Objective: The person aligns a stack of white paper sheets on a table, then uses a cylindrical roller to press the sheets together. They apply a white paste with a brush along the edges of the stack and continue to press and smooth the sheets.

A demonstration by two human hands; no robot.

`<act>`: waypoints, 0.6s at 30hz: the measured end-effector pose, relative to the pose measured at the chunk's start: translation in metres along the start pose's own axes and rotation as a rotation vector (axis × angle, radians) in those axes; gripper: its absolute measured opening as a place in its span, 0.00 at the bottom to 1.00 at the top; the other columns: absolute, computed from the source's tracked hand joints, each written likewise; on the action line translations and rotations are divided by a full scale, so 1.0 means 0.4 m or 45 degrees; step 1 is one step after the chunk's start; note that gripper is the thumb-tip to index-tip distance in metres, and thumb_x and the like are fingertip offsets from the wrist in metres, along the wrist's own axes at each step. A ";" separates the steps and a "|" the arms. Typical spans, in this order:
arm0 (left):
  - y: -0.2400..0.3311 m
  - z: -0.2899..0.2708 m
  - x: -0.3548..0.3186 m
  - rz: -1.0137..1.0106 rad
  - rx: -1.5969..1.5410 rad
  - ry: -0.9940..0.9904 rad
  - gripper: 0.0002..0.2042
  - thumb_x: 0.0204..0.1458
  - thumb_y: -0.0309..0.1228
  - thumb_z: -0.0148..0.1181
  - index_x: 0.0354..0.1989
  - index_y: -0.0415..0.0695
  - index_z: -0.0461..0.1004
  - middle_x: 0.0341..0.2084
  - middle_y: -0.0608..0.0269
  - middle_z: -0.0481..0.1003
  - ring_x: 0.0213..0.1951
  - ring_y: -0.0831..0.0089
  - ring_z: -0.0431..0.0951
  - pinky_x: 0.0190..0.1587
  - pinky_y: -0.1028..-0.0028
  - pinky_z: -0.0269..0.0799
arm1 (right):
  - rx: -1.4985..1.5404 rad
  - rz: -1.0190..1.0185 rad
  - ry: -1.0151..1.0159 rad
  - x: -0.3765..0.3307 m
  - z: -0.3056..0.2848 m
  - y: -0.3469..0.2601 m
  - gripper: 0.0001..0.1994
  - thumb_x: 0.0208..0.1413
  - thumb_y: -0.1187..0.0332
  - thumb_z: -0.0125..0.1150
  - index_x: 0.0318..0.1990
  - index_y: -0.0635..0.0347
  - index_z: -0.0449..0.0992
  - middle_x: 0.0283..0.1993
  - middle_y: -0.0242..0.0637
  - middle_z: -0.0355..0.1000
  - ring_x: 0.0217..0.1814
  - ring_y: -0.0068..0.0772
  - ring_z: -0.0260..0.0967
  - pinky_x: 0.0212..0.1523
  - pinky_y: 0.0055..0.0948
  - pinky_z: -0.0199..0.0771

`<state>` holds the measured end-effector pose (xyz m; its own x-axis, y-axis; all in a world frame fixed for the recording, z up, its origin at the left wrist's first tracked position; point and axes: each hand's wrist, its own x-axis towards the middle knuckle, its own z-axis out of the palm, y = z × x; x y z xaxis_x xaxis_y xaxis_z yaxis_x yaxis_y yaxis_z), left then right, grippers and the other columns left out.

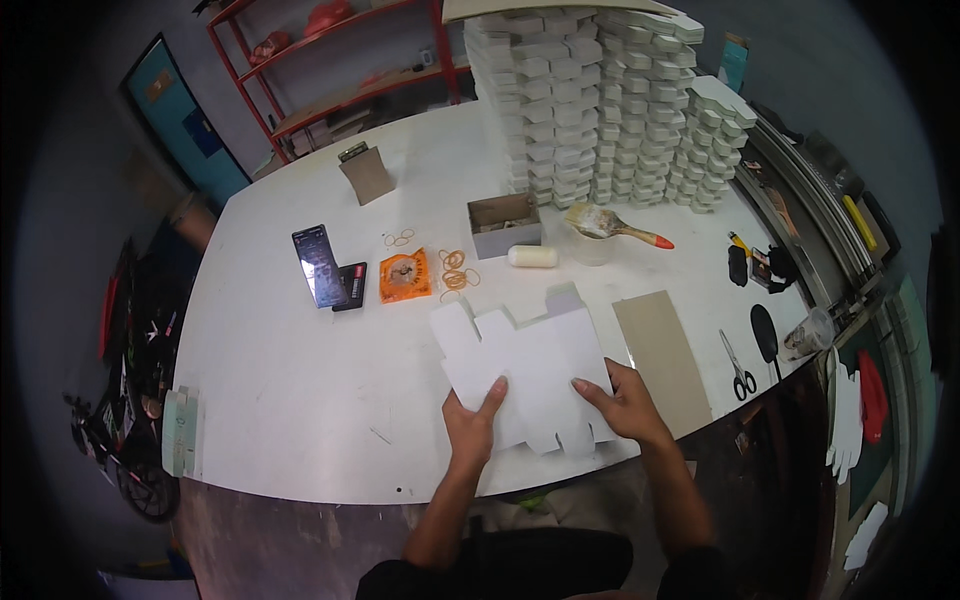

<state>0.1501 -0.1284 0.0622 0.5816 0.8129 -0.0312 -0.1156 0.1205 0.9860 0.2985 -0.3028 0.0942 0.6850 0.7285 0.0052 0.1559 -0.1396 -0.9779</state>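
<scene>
Between my hands is a white die-cut cardboard box blank (535, 365), unfolded, with notched flaps along its far and near edges. My left hand (472, 425) grips its left side, thumb on top and fingers hidden beneath. On the right side, my right hand (625, 402) pinches it the same way. The blank is over the near part of the white table; whether it rests on the surface I cannot tell. A flat grey-brown cardboard sheet (662, 360) lies just to the right of it.
Tall stacks of folded white boxes (560, 110) stand at the back. Before them are a grey open box (503, 226), a white spool (532, 257) and a brush (615, 225) on a tub. Left lie rubber bands (455, 272), an orange packet (405, 276) and a phone (318, 264); right, scissors (738, 368).
</scene>
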 end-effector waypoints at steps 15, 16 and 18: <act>0.037 -0.006 -0.077 -0.293 -0.224 0.005 0.16 0.62 0.27 0.66 0.53 0.28 0.75 0.46 0.48 0.81 0.47 0.62 0.82 0.51 0.63 0.80 | -0.466 -0.026 0.241 -0.037 -0.042 -0.015 0.23 0.58 0.59 0.74 0.50 0.72 0.79 0.38 0.51 0.83 0.38 0.40 0.83 0.43 0.37 0.81; 0.028 -0.008 -0.078 -0.199 -0.094 -0.038 0.16 0.62 0.27 0.66 0.54 0.28 0.74 0.47 0.48 0.80 0.48 0.61 0.82 0.51 0.62 0.81 | -0.559 -0.038 0.305 -0.042 -0.028 -0.015 0.24 0.57 0.59 0.75 0.51 0.71 0.79 0.38 0.50 0.83 0.39 0.39 0.82 0.43 0.36 0.81; 0.004 -0.018 -0.077 -0.006 0.157 -0.108 0.18 0.63 0.27 0.65 0.56 0.28 0.72 0.49 0.46 0.79 0.50 0.59 0.82 0.52 0.60 0.82 | -0.750 -0.065 0.423 -0.054 -0.007 -0.007 0.25 0.55 0.59 0.77 0.53 0.71 0.79 0.39 0.48 0.84 0.41 0.35 0.82 0.45 0.34 0.80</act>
<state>0.1261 -0.1492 0.0634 0.6486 0.7606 -0.0274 -0.0156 0.0492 0.9987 0.2853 -0.3201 0.0976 0.8341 0.5122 0.2048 0.4914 -0.5211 -0.6979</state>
